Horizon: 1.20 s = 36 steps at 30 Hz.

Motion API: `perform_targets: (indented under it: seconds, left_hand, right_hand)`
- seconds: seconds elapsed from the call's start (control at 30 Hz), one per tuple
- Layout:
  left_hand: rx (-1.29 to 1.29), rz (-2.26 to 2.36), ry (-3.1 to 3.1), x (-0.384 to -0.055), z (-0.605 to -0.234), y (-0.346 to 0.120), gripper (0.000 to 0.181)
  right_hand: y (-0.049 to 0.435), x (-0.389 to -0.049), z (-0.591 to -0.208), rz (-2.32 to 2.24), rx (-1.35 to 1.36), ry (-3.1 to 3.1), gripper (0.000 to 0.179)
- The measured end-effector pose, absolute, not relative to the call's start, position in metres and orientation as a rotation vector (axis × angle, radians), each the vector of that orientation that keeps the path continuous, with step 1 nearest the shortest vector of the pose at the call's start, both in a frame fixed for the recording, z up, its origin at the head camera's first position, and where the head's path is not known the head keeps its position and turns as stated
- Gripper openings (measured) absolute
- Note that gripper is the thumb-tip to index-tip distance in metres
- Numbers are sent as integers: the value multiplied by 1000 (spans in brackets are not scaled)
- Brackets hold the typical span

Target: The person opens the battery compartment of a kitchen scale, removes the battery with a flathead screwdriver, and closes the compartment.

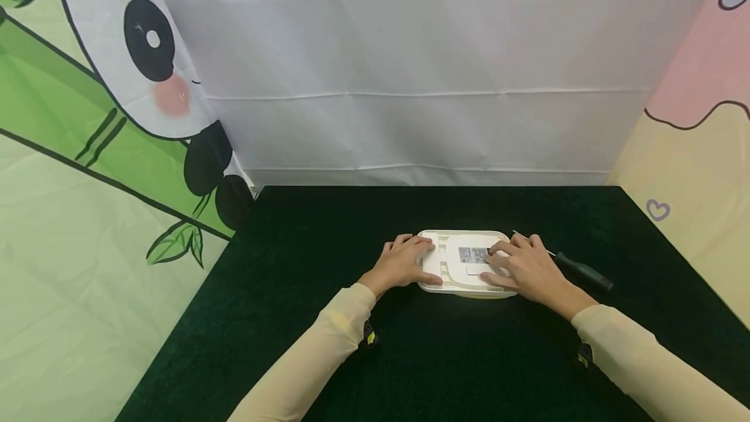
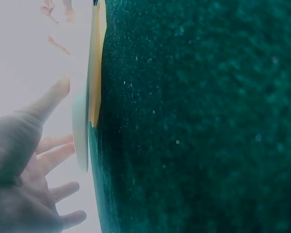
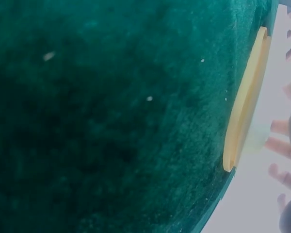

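Pale cloth (image 1: 410,51) hangs behind a dark green tabletop (image 1: 457,357), whose fuzzy covering probably helps keep things from sliding. Centrally, between both hands, lies a white device (image 1: 461,273), its printed label (image 1: 471,254) upward, so this is likely its underside; a yellow lower part (image 3: 246,97) shows beneath. The left hand (image 1: 400,264) is spread across the left end, thumb near the front edge, seemingly steadying it rather than gripping. The right hand (image 1: 530,272) rests loosely bent fingers by the label and right side, apparently gripping nothing. Just beyond it lies a screwdriver (image 1: 583,272), presumably kept within reach.
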State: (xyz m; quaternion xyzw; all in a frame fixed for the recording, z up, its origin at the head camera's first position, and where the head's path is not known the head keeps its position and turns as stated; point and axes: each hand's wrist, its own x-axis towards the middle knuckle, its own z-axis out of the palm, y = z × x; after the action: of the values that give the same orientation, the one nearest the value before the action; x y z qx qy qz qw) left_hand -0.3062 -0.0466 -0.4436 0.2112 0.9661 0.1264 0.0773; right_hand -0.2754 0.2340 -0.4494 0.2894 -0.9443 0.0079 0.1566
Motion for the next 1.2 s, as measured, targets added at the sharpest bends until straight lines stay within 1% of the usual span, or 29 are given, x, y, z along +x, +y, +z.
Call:
perform_targets:
  seconds: [0.4,0.73,0.83,1.03,1.2]
  left_hand:
    - [633,362,2896,-306,-443,-46,81]
    - [632,328,2913,-305,-442,-44,81]
    - [629,334,2915,-305,-443,-44,80]
    - [620,353,2917,-304,-442,-45,80]
    - [626,351,2916,-303,-442,-45,80]
  right_hand:
    - [237,-274,-451,-10,841,-2671,38]
    - [240,-270,-451,25,860,-2686,42]
    - [239,-269,-451,93,893,-2647,37]
    - [230,-268,-449,161,990,-2528,14]
    - [226,-266,-450,90,1031,-2451,10]
